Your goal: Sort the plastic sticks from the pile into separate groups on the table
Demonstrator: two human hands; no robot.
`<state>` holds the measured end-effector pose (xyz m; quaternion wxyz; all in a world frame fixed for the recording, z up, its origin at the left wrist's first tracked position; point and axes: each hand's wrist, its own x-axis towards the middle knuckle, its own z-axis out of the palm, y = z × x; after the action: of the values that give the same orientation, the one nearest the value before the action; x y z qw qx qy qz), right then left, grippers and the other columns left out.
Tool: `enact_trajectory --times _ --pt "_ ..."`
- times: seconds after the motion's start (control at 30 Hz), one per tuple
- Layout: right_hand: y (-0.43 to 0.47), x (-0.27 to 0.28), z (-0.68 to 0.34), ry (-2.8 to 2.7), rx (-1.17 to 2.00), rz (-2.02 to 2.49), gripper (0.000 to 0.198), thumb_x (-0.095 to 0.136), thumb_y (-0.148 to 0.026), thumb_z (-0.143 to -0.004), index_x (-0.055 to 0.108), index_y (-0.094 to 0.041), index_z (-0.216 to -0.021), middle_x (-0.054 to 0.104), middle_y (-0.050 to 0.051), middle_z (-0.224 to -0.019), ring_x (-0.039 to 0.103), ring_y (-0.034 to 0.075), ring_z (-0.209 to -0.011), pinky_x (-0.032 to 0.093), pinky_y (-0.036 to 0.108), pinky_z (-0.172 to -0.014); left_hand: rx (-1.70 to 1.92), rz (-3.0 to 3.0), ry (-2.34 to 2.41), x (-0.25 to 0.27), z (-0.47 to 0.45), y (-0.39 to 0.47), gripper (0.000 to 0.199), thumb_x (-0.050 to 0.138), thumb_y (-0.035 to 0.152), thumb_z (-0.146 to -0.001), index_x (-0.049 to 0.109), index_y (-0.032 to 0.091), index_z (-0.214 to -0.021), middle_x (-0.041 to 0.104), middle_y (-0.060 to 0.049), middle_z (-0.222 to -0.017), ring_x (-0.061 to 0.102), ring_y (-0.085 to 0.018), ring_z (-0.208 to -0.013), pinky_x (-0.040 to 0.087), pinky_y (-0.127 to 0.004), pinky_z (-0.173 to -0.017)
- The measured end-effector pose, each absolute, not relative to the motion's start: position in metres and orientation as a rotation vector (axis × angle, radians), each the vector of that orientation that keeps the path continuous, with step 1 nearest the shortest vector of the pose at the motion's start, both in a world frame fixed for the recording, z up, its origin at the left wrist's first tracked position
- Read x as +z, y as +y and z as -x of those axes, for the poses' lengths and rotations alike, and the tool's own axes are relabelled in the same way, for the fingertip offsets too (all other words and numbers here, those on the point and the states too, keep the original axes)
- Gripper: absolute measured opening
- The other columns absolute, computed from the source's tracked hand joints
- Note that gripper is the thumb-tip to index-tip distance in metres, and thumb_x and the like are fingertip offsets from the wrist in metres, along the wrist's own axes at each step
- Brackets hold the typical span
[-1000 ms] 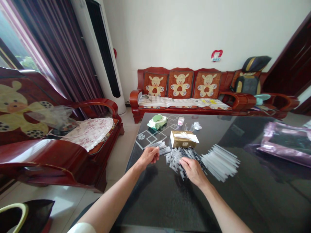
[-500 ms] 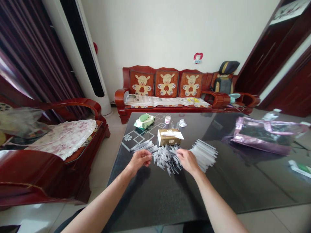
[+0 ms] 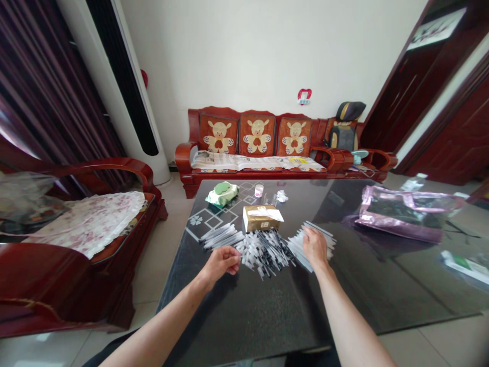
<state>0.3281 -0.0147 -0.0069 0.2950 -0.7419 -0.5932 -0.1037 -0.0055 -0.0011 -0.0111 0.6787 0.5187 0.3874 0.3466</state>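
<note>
My left hand (image 3: 222,262) is closed in a pinch at the left edge of the middle heap. Whatever is between its fingertips is too small to make out. My right hand (image 3: 316,246) rests over the right pile of whitish thin sticks (image 3: 298,251), fingers curled down and their tips partly hidden. Between the hands lies a loose heap of short black and white sticks (image 3: 267,251), pointing many ways. Another bundle of pale thin sticks (image 3: 221,236) lies just beyond my left hand.
A gold tissue box (image 3: 263,218) stands right behind the heap on the dark table (image 3: 290,316). Farther back are a green wipes pack (image 3: 222,193), a small white cup (image 3: 259,190) and crumpled tissue (image 3: 281,196). To the right lies a clear pink-trimmed bag (image 3: 401,214).
My right hand has moved right, from the middle heap to the right pile. My left hand stays pinched near the heap's left side. The view has shifted slightly.
</note>
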Motion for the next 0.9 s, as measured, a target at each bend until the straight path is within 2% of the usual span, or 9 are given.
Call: enact_trajectory --times 0.07,0.2,0.3,0.47,0.63,0.7,0.77,0.9 --pt "-0.018 -0.005 -0.290 -1.654 -0.183 1.858 0.033 0.043 -0.020 -0.088 0.068 -0.013 -0.108 0.071 0.011 -0.104 0.063 0.021 -0.096 0.045 0.030 -0.088 0.765 -1.155 0.859 -0.013 0.003 -0.002 0.040 0.078 0.042 -0.064 0.063 0.011 -0.084 0.064 -0.004 -0.069 0.061 -0.011 -0.056 0.049 -0.021 -0.052" --pt "-0.037 -0.003 -0.210 -1.839 0.387 1.428 0.026 0.047 -0.026 -0.090 0.071 -0.020 -0.097 0.073 0.005 -0.094 0.066 0.018 -0.086 0.047 0.025 -0.080 0.760 -1.145 0.836 -0.018 0.000 -0.004 0.041 0.075 0.043 -0.067 0.061 0.011 -0.088 0.065 -0.004 -0.071 0.062 -0.012 -0.058 0.051 -0.023 -0.054" --pt "-0.050 -0.005 -0.178 -1.933 0.526 1.343 0.024 0.047 -0.024 -0.090 0.071 -0.021 -0.090 0.073 0.004 -0.086 0.065 0.017 -0.078 0.045 0.024 -0.072 0.772 -1.143 0.823 -0.023 0.000 -0.005 0.041 0.075 0.042 -0.067 0.058 0.013 -0.090 0.064 -0.003 -0.068 0.062 -0.012 -0.056 0.050 -0.023 -0.052" --pt "-0.052 -0.013 -0.169 -1.997 0.513 1.450 0.021 0.050 -0.020 -0.085 0.066 -0.020 -0.072 0.066 0.001 -0.068 0.059 0.014 -0.064 0.038 0.023 -0.061 0.726 -1.172 0.826 -0.033 -0.001 -0.007 0.039 0.072 0.043 -0.070 0.054 0.014 -0.088 0.064 -0.003 -0.066 0.061 -0.013 -0.052 0.049 -0.023 -0.047" --pt "-0.050 -0.013 -0.176 -2.028 0.400 1.641 0.022 0.052 -0.020 -0.083 0.063 -0.020 -0.065 0.065 0.000 -0.060 0.056 0.013 -0.058 0.032 0.023 -0.057 0.710 -1.340 0.913 -0.027 0.002 0.000 0.033 0.059 0.047 -0.080 0.057 0.015 -0.091 0.064 -0.005 -0.066 0.062 -0.016 -0.052 0.048 -0.026 -0.048" --pt "-0.046 -0.013 -0.182 -1.975 0.313 1.778 0.021 0.052 -0.020 -0.082 0.065 -0.021 -0.067 0.067 0.001 -0.063 0.059 0.014 -0.060 0.030 0.024 -0.056 0.806 -1.581 1.068 -0.019 0.011 0.008 0.023 0.055 0.037 -0.083 0.061 0.016 -0.091 0.064 -0.005 -0.070 0.063 -0.017 -0.058 0.049 -0.028 -0.055" --pt "-0.040 -0.014 -0.189 -1.917 0.225 1.916 0.021 0.051 -0.022 -0.083 0.066 -0.022 -0.069 0.069 0.002 -0.066 0.061 0.016 -0.063 0.029 0.025 -0.055 0.896 -1.891 1.322 -0.012 0.024 0.018 0.012 0.055 0.023 -0.082 0.064 0.017 -0.087 0.065 -0.007 -0.079 0.063 -0.018 -0.069 0.049 -0.031 -0.069" --pt "-0.025 -0.017 -0.199 -1.837 0.089 2.084 0.024 0.048 -0.026 -0.086 0.068 -0.022 -0.073 0.071 0.005 -0.071 0.064 0.019 -0.068 0.029 0.027 -0.055 0.781 -2.284 1.518 -0.012 0.045 0.033 0.022 0.050 0.012 -0.083 0.066 0.016 -0.097 0.065 -0.009 -0.098 0.061 -0.022 -0.092 0.044 -0.032 -0.086"
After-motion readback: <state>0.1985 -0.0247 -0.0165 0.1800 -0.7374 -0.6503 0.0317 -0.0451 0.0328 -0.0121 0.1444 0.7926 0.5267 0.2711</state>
